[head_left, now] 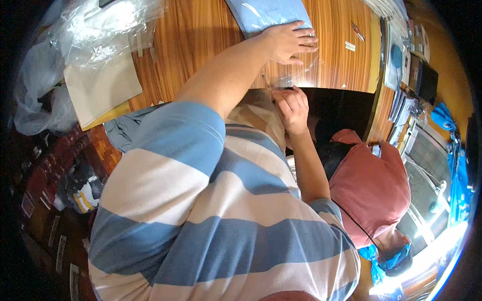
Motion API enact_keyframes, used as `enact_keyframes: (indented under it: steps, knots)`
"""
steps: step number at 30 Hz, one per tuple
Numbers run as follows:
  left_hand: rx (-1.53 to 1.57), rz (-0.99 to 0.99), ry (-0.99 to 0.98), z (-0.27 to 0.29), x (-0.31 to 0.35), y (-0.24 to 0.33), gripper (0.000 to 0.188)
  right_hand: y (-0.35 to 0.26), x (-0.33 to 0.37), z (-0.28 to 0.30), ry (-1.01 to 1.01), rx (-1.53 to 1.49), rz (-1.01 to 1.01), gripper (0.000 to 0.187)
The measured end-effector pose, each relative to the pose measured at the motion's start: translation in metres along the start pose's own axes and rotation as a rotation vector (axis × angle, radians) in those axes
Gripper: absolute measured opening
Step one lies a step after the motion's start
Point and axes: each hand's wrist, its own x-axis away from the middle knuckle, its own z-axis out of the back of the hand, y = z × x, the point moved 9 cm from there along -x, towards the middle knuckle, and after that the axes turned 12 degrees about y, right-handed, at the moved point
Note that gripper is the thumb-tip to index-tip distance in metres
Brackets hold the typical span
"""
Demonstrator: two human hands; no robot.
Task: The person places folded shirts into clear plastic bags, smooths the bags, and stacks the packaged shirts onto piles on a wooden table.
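A light-blue folded piece, likely cloth (261, 14), lies in a shiny transparent plastic bag at the far edge of the wooden table (191, 35). My left hand (290, 42) rests flat on the near end of this package, palm down with fingers apart. The bag's loose transparent end (296, 75) runs toward me over the table's near edge. Right at that edge, my right hand (292, 108) is closed, thumb and fingers pinching the plastic film. Its fingertips partly hide the gripped part.
Loose transparent plastic bags (110, 30) and a beige sheet (103, 83) lie on the table's left. Small red-handled snips (358, 32) and a small white label (350, 46) lie to the right. A reddish cloth-covered shape (371, 190) stands beside me at right.
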Motion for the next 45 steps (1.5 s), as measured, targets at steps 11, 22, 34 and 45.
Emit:
enact_keyframes:
  steps: [11, 22, 34, 45]
  knots:
    - [0.353, -0.155, 0.271, 0.079, 0.076, 0.028, 0.097, 0.073, -0.001, 0.021, -0.084, -0.089, -0.112, 0.080]
    - [0.107, 0.134, 0.098, 0.086, 0.202, 0.062, 0.050, 0.093, 0.011, -0.029, -0.285, -0.062, 0.141, 0.055]
    - [0.997, 1.261, 0.717, 0.087, 0.183, -0.080, 0.025, 0.167, -0.057, -0.046, 0.329, -0.956, -0.962, 0.032]
    - [0.132, 1.390, 0.839, 0.085, 0.157, -0.092, 0.024, 0.204, -0.089, -0.098, 0.230, -0.637, -1.057, 0.042]
